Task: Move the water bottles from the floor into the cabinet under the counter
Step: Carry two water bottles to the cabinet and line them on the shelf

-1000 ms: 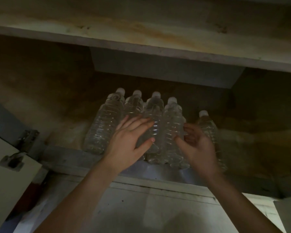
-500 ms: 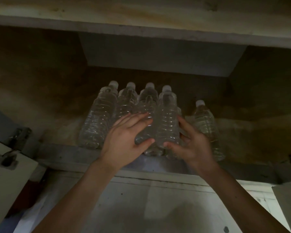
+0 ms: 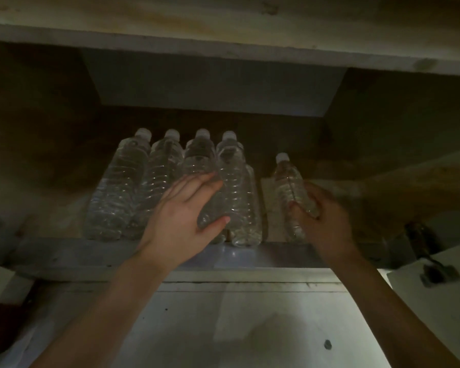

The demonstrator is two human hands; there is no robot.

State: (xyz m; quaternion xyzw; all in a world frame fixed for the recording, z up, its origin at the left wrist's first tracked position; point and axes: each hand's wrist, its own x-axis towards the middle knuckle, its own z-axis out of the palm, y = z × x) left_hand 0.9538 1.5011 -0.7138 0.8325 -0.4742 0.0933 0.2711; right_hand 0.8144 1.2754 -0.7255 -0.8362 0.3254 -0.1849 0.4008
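A: Left hand?
B: We log fingers straight, thumb spread, laid on the four-bottle row inside the cabinet.
A: Right hand?
B: Curled round the lone bottle, upright, apart from the row.

Five clear water bottles with white caps stand in the cabinet: four packed side by side near its front edge, and a fifth bottle apart to their right. Any behind them cannot be counted. Two hands reach in, the left hand and the right hand. One metal hinge shows clearly.
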